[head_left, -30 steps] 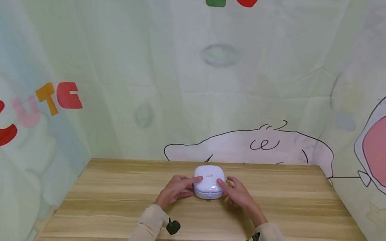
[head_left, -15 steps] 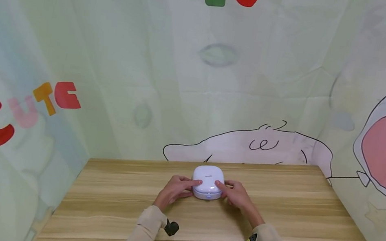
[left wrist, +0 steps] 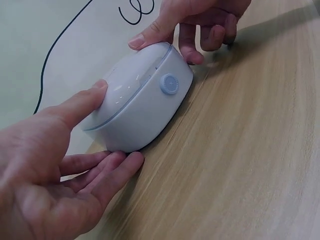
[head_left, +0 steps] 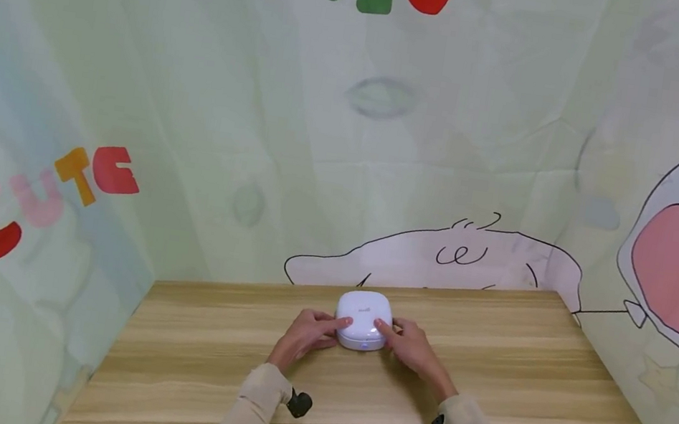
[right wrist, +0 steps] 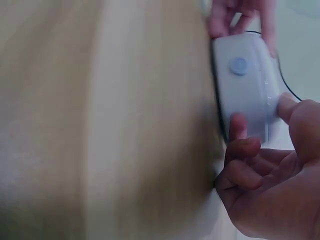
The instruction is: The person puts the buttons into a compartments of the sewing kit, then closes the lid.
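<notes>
- A small white case (head_left: 364,320) with rounded corners sits flat on the wooden surface (head_left: 517,382), toward its far edge, just in front of the cartoon backdrop (head_left: 350,134).
- The left hand (head_left: 304,336) is at the case's left side: its thumb lies on the lid's top edge while the other fingers (left wrist: 107,172) stretch out along the base, touching it low down.
- The right hand (head_left: 412,345) is at the case's right side: its thumb presses the lid's edge and its curled fingers (left wrist: 200,42) tuck against the wall below, so the case is pinched between thumb and fingers.
- A round button (left wrist: 169,84) on the case's front wall faces the person, and it lies between the two hands.
- The lid is down, with only a thin seam showing.
- Compared with a second ago, the right hand has closed in: it was splayed beside the case, and now it hugs the side. The left hand's hold looks unchanged, and the case has stayed in the same spot.
</notes>
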A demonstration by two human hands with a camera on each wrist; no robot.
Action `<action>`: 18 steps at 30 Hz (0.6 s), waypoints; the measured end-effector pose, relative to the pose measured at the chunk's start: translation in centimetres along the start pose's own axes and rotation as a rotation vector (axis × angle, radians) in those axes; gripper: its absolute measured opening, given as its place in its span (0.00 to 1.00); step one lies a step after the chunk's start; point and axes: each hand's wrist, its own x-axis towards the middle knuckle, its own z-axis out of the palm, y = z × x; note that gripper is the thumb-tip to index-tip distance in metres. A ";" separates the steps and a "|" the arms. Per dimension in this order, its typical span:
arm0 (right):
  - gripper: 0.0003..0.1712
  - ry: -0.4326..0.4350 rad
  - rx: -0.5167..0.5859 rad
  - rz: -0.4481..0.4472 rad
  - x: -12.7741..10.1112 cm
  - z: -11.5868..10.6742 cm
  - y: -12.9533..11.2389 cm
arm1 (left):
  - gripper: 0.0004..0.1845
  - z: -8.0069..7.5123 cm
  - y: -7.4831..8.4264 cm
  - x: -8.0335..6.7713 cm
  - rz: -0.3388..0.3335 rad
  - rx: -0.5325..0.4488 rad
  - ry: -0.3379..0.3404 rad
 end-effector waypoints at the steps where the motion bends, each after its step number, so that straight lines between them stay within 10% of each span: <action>1: 0.34 0.001 -0.008 -0.010 0.0 0.1 0.1 | 0.38 0.0 0.0 0.0 -0.001 0.001 -0.002; 18: 0.34 0.016 -0.029 -0.007 -0.3 0.2 0.0 | 0.37 -0.1 -0.2 -0.1 0.011 0.005 -0.005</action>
